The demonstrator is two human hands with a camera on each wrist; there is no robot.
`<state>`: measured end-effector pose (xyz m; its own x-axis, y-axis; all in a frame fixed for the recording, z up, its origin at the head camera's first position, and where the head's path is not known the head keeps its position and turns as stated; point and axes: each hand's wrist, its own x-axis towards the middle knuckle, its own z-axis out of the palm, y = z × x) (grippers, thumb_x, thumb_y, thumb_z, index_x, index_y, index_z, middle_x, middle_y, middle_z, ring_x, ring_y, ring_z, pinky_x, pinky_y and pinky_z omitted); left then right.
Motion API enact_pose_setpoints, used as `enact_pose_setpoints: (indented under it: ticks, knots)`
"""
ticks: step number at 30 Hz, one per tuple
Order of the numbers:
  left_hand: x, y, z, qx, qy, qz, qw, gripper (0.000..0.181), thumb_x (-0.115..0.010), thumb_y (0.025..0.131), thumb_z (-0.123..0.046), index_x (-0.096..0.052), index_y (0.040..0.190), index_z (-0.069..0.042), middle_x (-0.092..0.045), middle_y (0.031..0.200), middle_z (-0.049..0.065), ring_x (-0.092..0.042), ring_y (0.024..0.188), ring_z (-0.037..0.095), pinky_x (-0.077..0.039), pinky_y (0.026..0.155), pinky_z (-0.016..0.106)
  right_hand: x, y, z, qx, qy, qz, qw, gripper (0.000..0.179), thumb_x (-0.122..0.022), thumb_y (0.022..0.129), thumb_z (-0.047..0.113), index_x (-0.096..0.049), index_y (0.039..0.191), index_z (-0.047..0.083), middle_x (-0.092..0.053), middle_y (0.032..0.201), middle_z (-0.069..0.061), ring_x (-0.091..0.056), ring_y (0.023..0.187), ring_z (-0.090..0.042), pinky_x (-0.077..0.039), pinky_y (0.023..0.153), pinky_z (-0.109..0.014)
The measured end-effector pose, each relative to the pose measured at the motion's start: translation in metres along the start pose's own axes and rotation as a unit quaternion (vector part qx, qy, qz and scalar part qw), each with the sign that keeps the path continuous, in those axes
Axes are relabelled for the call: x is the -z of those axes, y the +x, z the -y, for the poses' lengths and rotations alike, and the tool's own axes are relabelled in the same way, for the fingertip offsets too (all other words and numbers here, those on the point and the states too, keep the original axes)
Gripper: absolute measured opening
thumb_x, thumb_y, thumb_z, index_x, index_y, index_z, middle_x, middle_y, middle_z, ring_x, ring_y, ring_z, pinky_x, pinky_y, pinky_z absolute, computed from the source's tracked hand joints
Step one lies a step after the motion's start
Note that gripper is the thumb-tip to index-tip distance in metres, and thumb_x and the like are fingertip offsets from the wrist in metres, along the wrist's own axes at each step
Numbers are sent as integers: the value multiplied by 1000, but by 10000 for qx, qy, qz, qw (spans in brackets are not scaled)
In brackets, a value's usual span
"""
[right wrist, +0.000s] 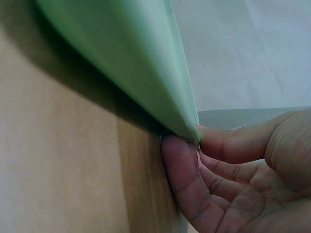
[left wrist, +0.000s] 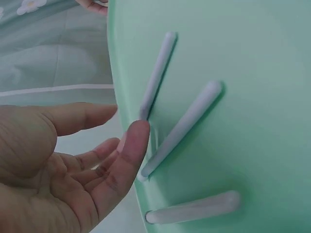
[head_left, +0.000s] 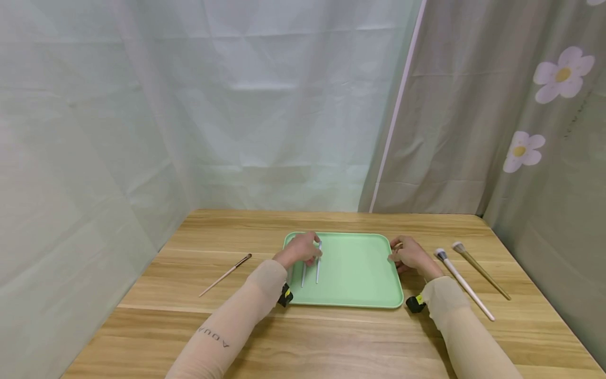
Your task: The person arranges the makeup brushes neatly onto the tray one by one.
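A light green tray (head_left: 362, 271) lies on the table, with slim pale rods with rounded ends on its left part. Three of them show in the left wrist view: an upper rod (left wrist: 159, 73), a middle rod (left wrist: 182, 128) and a lower rod (left wrist: 197, 208). My left hand (head_left: 303, 248) is over the tray's far left part, thumb and fingers apart, one fingertip overlapping the near end of the upper rod in the wrist view. At the tray's right side, my right hand (head_left: 409, 253) pinches the rim (right wrist: 187, 121) between thumb and index finger.
Left of the tray lies a thin makeup brush (head_left: 226, 275) with a dark tip. To the right are a white-handled makeup brush (head_left: 466, 287) and a gold-handled one (head_left: 482, 271). Curtains (head_left: 284, 105) hang behind the wooden table (head_left: 331, 342) and on both sides.
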<state>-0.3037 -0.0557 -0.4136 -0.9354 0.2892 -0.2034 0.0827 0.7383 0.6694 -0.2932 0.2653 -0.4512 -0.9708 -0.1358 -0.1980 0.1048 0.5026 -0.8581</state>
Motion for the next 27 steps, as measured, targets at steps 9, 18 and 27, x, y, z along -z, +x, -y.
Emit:
enact_pose_setpoints:
  ticks: [9, 18, 27]
  knots:
    - [12, 0, 8, -401, -735, -134, 9964, 36, -61, 106, -13, -58, 138, 2, -70, 102, 22, -70, 84, 31, -63, 72, 38, 0, 1, -2, -19, 58, -15, 10000, 38, -65, 98, -1, -48, 130, -11, -57, 94, -17, -62, 74, -25, -61, 60, -38]
    - [31, -4, 23, -770, -1323, -569, 9866, 39, -50, 112, -32, -62, 135, -3, -68, 104, 26, -68, 88, 40, -62, 73, 45, -1, 0, -1, -38, -34, -31, 10000, 39, -65, 98, 1, -49, 131, -11, -58, 95, -18, -61, 75, -26, -61, 61, -38]
    - [48, -4, 33, -1012, -2144, -930, 9670, 35, -43, 114, -24, -65, 130, -1, -66, 108, 28, -65, 103, 49, -60, 90, 57, -1, 2, 0, -6, -7, -54, 10000, 37, -65, 97, -1, -49, 129, -11, -57, 92, -16, -60, 74, -25, -60, 60, -37]
